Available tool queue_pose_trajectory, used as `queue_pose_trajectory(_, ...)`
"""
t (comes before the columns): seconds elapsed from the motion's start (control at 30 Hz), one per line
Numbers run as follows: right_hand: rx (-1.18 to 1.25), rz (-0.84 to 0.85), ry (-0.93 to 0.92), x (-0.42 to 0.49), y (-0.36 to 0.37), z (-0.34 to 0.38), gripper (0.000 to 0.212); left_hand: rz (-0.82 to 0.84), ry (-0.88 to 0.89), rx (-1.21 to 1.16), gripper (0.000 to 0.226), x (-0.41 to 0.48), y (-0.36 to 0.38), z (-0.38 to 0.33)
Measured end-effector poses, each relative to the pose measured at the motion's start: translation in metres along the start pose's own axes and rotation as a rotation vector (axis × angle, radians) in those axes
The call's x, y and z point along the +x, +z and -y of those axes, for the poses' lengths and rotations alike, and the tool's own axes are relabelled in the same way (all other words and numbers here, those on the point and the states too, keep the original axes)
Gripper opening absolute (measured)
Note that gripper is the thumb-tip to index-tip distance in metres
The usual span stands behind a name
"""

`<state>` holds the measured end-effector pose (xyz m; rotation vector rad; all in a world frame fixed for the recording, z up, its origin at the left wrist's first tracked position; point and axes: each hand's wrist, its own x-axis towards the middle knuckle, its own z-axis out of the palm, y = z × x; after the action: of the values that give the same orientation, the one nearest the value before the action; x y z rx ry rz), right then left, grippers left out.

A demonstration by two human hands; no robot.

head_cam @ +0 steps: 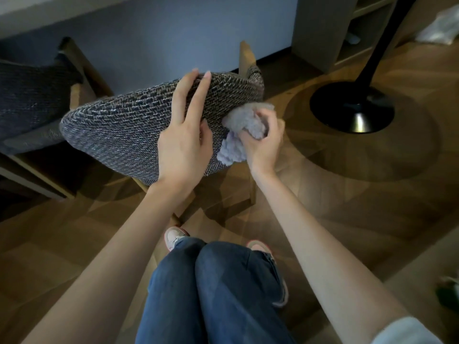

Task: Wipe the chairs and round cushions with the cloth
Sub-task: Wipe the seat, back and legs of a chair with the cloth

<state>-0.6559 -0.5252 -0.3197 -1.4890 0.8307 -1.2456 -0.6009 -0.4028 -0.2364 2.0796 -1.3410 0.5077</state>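
The left hand (185, 135) lies flat on the tilted cushion (119, 127), steadying it; the right hand (263, 142) bunches the cloth (242, 130) against its right edge.

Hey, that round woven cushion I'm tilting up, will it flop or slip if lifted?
Probably fairly stiff: the round cushion holds its disc shape while tilted under the left hand. Likely light, since straight fingers suffice to steady it. Its coarse weave should resist slipping.

On herringbone wood floor (347, 219): round black stand base (351, 108) with slanting pole (388, 33) at right, open wooden shelving (360, 43) behind, pale crumpled bag (439, 28) beyond, blue-grey wall (173, 33).
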Motion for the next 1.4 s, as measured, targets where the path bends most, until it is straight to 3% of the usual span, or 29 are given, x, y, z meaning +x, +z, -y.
queue_pose_trajectory(0.1, 0.037, -0.049, -0.204, 0.015, -0.001, 0.026, 0.043, 0.015, 0.005, -0.002, 0.062, 0.005, 0.004, -0.004)
queue_pose_trajectory(0.17, 0.027, 0.005, -0.204, 0.012, 0.0, 0.02, 0.047, 0.039, 0.026, 0.001, 0.06, 0.008, 0.007, -0.007)
queue_pose_trajectory(0.53, 0.035, -0.015, 0.291, 0.005, 0.013, -0.043, 0.045, 0.082, 0.095, 0.079, 0.053, 0.016, 0.014, -0.009)
queue_pose_trajectory(0.73, 0.115, -0.124, -0.119, 0.029, 0.009, 0.005, 0.042, 0.096, 0.075, 0.081, 0.056, 0.016, 0.025, -0.014)
queue_pose_trajectory(0.83, 0.062, -0.129, -0.187, 0.031, 0.012, -0.01, 0.044, 0.113, 0.105, 0.111, 0.055, 0.019, 0.028, -0.013)
queue_pose_trajectory(0.9, 0.038, -0.151, -0.132, 0.03, 0.017, -0.033, 0.046, 0.119, 0.135, 0.14, 0.054, 0.02, 0.029, -0.01)
queue_pose_trajectory(1.07, -0.014, -0.156, 0.277, 0.034, 0.024, -0.066, 0.035, 0.11, 0.16, 0.173, 0.052, 0.021, 0.032, -0.007)
queue_pose_trajectory(1.13, -0.001, -0.121, 0.328, 0.041, 0.02, -0.067, 0.034, 0.107, 0.157, 0.183, 0.053, 0.021, 0.033, -0.007)
queue_pose_trajectory(1.4, 0.163, -0.131, 0.015, 0.07, 0.02, -0.023, 0.032, 0.091, 0.152, 0.199, 0.053, 0.02, 0.036, -0.009)
